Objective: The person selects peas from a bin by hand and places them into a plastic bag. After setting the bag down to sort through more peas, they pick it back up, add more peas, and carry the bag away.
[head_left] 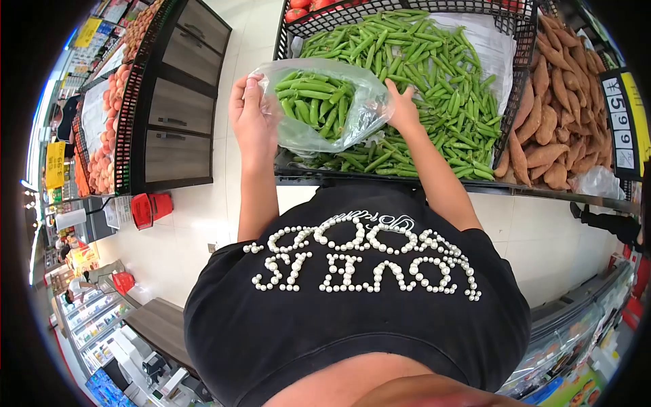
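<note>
A clear plastic bag [366, 102] hangs open between my two hands, with green pea pods [314, 102] inside it. My left hand [253, 112] pinches the bag's left edge, thumb on top. At the bag's right edge is my right hand [401, 107]; its thumb and a finger are spread, and the fingers nearest the bag are partly hidden by the plastic, so its hold is unclear. Behind and to the right of the bag, loose pea pods [447, 102] lie heaped in a black crate [524, 41] lined with white paper [498, 51].
Sweet potatoes [559, 102] fill the bin on the right, beside a price sign [620, 122]. Red tomatoes [297, 13] show at the top. A dark cabinet [180, 98] stands left across the aisle, near a red basket [150, 209]. A person's dark-clothed leg [607, 224] is at far right.
</note>
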A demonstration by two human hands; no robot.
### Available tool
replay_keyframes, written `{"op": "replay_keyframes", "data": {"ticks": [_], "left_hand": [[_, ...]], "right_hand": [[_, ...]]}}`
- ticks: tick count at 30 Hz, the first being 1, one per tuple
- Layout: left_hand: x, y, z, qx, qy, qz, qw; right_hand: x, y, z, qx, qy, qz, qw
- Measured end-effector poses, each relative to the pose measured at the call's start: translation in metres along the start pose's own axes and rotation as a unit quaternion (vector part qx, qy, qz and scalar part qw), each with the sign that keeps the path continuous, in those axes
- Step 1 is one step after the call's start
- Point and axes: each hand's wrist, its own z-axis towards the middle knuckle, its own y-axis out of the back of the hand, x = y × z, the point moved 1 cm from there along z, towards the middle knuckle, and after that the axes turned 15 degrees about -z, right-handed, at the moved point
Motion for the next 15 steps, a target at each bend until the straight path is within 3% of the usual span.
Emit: {"op": "replay_keyframes", "data": {"ticks": [4, 7, 10, 15], "left_hand": [[0.0, 0.001, -0.001, 0.006, -0.007, 0.003, 1.0], [0.002, 0.0, 0.0, -0.007, -0.015, 0.014, 1.0], [0.002, -0.001, 0.0, -0.007, -0.014, 0.015, 1.0], [0.0, 0.0, -0.001, -0.022, -0.01, 0.016, 1.0]], "right_hand": [[-0.019, -0.009, -0.001, 0.007, 0.034, 0.063, 0.997], [-0.029, -0.014, 0.0, -0.003, 0.14, 0.05, 0.989], [-0.033, -0.002, -0.012, 0.051, 0.159, 0.053, 0.984], [-0.035, 0.003, -0.036, 0.027, 0.195, 0.03, 0.98]]}}
